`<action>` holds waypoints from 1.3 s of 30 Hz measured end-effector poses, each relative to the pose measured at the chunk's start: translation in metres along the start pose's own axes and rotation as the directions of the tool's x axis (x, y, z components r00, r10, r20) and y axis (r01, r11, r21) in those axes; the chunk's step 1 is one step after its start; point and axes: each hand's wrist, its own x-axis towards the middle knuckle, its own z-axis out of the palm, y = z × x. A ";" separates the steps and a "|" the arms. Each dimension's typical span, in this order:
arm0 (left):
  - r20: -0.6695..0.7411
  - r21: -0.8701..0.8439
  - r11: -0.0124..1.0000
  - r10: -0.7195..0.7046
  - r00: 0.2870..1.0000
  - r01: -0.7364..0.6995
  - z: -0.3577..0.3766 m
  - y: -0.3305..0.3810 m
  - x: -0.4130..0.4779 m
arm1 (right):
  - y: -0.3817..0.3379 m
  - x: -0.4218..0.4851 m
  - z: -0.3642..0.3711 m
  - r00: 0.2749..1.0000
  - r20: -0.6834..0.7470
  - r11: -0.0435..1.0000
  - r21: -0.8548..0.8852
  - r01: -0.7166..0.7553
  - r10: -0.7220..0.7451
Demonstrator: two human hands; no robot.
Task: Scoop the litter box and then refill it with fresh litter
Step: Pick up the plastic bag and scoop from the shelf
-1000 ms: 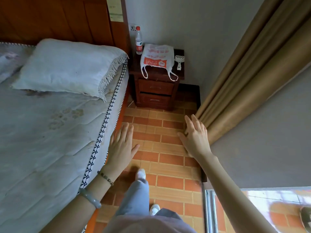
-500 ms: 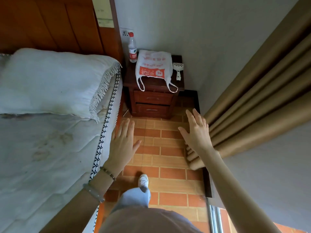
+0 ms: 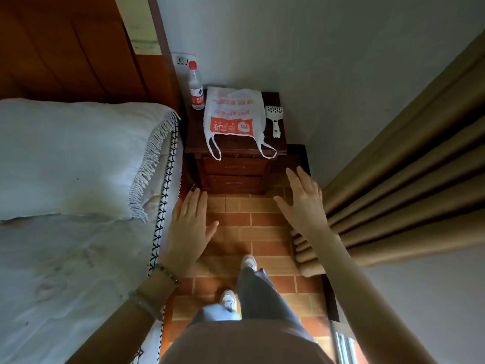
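A white slotted litter scoop (image 3: 273,119) lies on the right side of a dark wooden nightstand (image 3: 195,143). Beside it, a white plastic bag (image 3: 233,116) with orange print lies flat, its handles hanging over the front edge. My left hand (image 3: 190,227) is stretched out, fingers straight, over the brick-pattern floor below the nightstand. My right hand (image 3: 304,203) is held out the same way, nearer the curtain. Both hands hold nothing. No litter box is in view.
A water bottle (image 3: 196,86) with a red cap stands at the nightstand's back left. A bed with a pillow (image 3: 73,156) fills the left. A tan curtain (image 3: 409,164) hangs on the right. The tiled aisle (image 3: 262,232) between them is narrow.
I have walked toward the nightstand, which now sits closer and lower in view. Both hands stayed spread out in front and came nearer to it.
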 end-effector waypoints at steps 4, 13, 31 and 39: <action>-0.011 -0.016 0.999 -0.030 1.000 0.030 0.004 -0.001 0.038 | 0.005 0.037 0.003 1.000 0.015 1.000 -0.005 0.015 -0.015; -0.003 0.001 0.997 -0.076 0.997 0.076 0.018 0.001 0.143 | 0.027 0.149 0.007 0.997 0.033 0.998 0.005 0.064 -0.064; 0.047 0.004 0.986 -0.167 0.985 0.167 0.044 -0.018 0.287 | 0.051 0.301 0.031 0.991 0.108 0.995 0.071 0.069 -0.077; 0.047 -0.031 0.995 -0.097 0.994 0.098 0.054 -0.050 0.363 | 0.037 0.375 0.040 0.995 0.092 0.997 0.059 0.045 -0.050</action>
